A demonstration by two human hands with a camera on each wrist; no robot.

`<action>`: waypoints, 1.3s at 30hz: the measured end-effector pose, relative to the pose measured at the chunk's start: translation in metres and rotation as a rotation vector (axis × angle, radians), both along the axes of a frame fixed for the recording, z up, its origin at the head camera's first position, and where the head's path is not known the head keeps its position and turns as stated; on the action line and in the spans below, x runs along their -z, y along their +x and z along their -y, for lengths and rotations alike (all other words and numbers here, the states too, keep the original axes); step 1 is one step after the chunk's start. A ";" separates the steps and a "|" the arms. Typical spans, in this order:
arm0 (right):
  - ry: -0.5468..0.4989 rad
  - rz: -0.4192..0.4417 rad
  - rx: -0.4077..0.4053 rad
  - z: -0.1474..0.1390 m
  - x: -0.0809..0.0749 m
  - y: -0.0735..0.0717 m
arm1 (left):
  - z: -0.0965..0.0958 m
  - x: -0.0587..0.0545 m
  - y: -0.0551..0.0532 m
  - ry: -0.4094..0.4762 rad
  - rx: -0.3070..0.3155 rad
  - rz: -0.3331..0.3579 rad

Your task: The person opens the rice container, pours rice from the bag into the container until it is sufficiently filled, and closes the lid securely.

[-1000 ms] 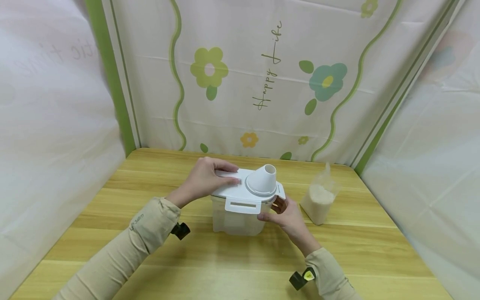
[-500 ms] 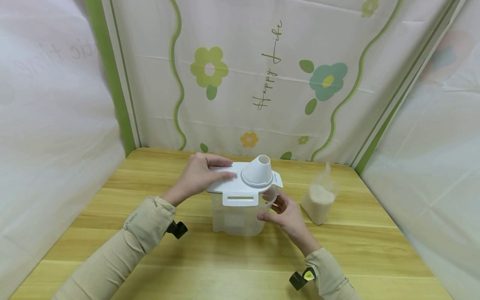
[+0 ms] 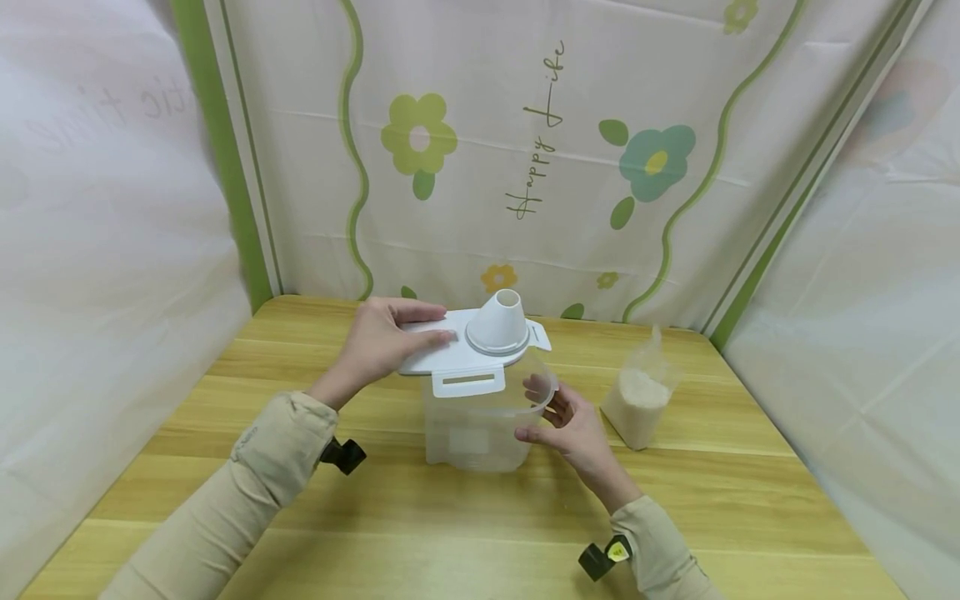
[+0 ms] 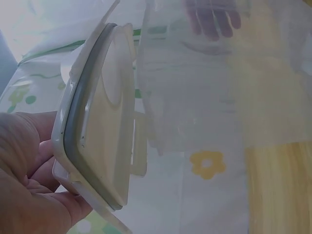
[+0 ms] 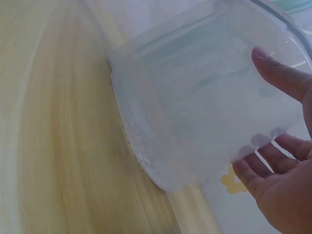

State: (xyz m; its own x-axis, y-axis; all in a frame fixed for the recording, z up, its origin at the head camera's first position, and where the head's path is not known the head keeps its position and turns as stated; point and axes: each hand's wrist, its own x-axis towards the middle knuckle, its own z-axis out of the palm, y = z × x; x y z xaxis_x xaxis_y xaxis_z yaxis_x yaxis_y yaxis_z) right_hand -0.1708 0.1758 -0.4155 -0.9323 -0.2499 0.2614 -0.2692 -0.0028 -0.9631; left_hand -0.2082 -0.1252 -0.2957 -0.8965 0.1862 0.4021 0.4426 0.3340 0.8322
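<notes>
A white lid [image 3: 442,344] with a cone-shaped spout [image 3: 498,323] and slotted side clips is raised above a clear plastic container [image 3: 480,429]. My left hand [image 3: 377,342] grips the lid's left end, thumb nearer me and fingers at the far side. In the left wrist view the underside of the lid [image 4: 109,126] shows, with a grey seal around its edge. The container stands upright on the table, its rim uncovered at the right. Around its right end curls my right hand [image 3: 573,433], thumb on the near side and fingers on the far side.
A clear bag of white grains [image 3: 637,400] stands on the wooden table [image 3: 420,533], right of the container. Behind the table hangs a flower-printed curtain [image 3: 480,167], with pale fabric at both sides.
My left hand has lifted the lid off the container and carried it up and to the left. The right hand keeps its hold, and the container has stayed in place.
</notes>
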 end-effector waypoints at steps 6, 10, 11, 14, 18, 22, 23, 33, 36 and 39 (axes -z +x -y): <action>-0.015 0.005 -0.006 0.001 0.000 0.000 | 0.009 -0.003 -0.001 0.000 -0.063 -0.022; -0.019 0.007 -0.012 0.000 0.000 0.000 | 0.016 -0.005 -0.001 0.001 -0.098 -0.017; -0.018 0.005 -0.013 0.000 0.000 0.000 | 0.017 -0.005 -0.001 0.006 -0.106 -0.013; -0.008 0.002 -0.015 0.000 0.000 0.000 | 0.023 -0.005 -0.002 0.014 -0.131 -0.013; 0.001 -0.001 -0.022 0.000 0.000 0.000 | 0.031 -0.005 -0.002 0.034 -0.162 -0.001; 0.006 -0.006 -0.023 -0.001 0.000 0.000 | 0.038 -0.005 -0.002 0.053 -0.183 0.004; 0.008 -0.007 -0.023 -0.001 0.000 0.000 | 0.039 -0.005 -0.002 0.056 -0.191 0.004; 0.002 0.000 -0.029 -0.001 0.000 0.001 | 0.054 -0.001 -0.004 0.080 -0.254 0.016; 0.002 0.000 -0.029 -0.001 0.000 0.001 | 0.057 0.001 -0.004 0.077 -0.274 0.027; 0.002 0.000 -0.030 -0.001 0.000 0.001 | 0.059 0.002 -0.004 0.089 -0.285 0.056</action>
State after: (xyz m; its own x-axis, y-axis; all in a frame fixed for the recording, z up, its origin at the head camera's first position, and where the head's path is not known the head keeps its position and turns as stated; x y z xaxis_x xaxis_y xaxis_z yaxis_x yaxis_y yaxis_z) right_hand -0.1700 0.1767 -0.4156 -0.9243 -0.2782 0.2611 -0.2693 -0.0092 -0.9630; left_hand -0.2121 -0.1843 -0.2973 -0.9287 -0.1096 0.3543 0.2945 0.3629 0.8841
